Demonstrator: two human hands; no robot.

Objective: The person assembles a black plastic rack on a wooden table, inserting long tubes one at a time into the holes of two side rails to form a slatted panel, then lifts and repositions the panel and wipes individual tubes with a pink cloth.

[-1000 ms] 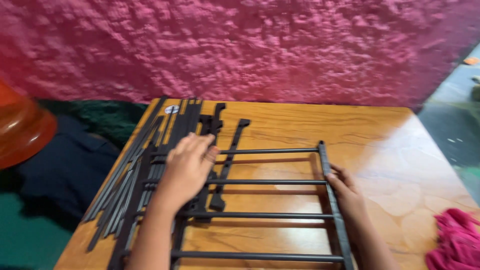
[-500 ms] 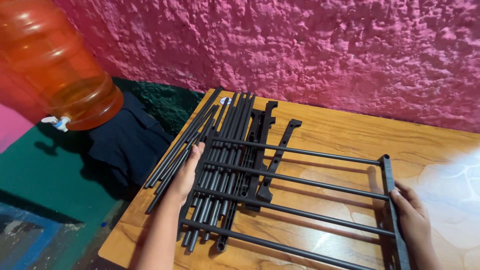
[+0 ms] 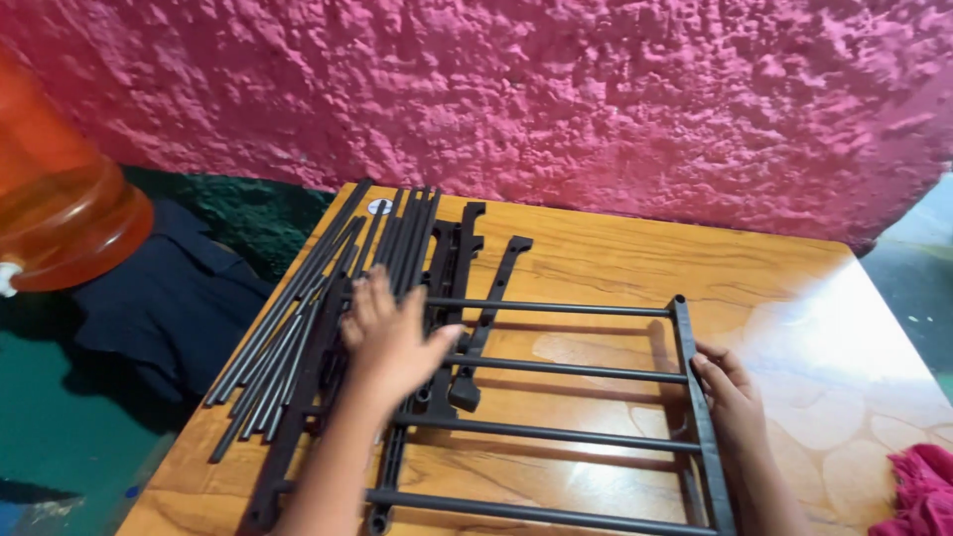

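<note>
A black rack [image 3: 556, 368] of several parallel crossbars lies flat on the wooden table [image 3: 615, 260]. My right hand [image 3: 732, 395] grips its right side rail [image 3: 688, 342] from outside. My left hand [image 3: 393, 339] lies flat with fingers spread on the rack's left end, on top of loose parts. Under and left of that hand is a bundle of loose black rods [image 3: 294, 310] running toward the wall. Two black notched side pieces [image 3: 493, 298] lie between the rods and the crossbars, partly under the bars.
A rough pink wall [image 3: 615, 99] runs behind the table. An orange water jug [image 3: 62, 220] and a dark cloth [image 3: 169, 303] sit off the table's left edge, on green flooring. A pink cloth [image 3: 928, 491] lies at the table's near right corner.
My left hand moved from the outer edge of the rod bundle to the right, onto the rack's left end. My right hand stays on the right rail. The view shifted.
</note>
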